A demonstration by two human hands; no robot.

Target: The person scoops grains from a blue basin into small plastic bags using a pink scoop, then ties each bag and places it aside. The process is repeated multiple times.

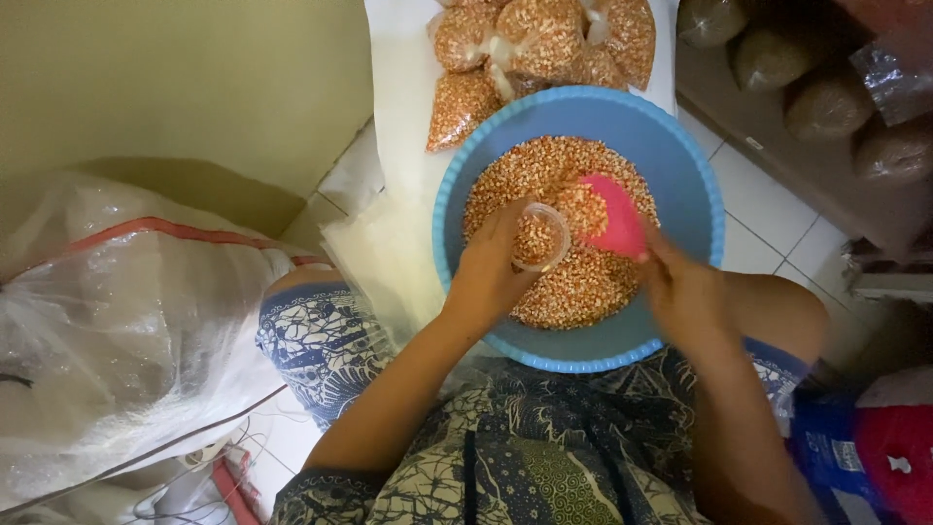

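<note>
At frame centre, the left hand [486, 277] grips a clear bag [540, 236] open over the corn [564, 282] in the blue basin [680, 146], mouth up to catch kernels, while the right hand [685, 297] clasps a pink scoop [614, 216] tilted toward it.

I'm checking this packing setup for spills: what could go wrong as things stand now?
1. The left hand holds a small clear cup tilted over the kernels; the pink scoop in the right hand is wider, so kernels may miss it.
2. The blue basin seems to rest partly on the lap; shifting could tip it.
</note>
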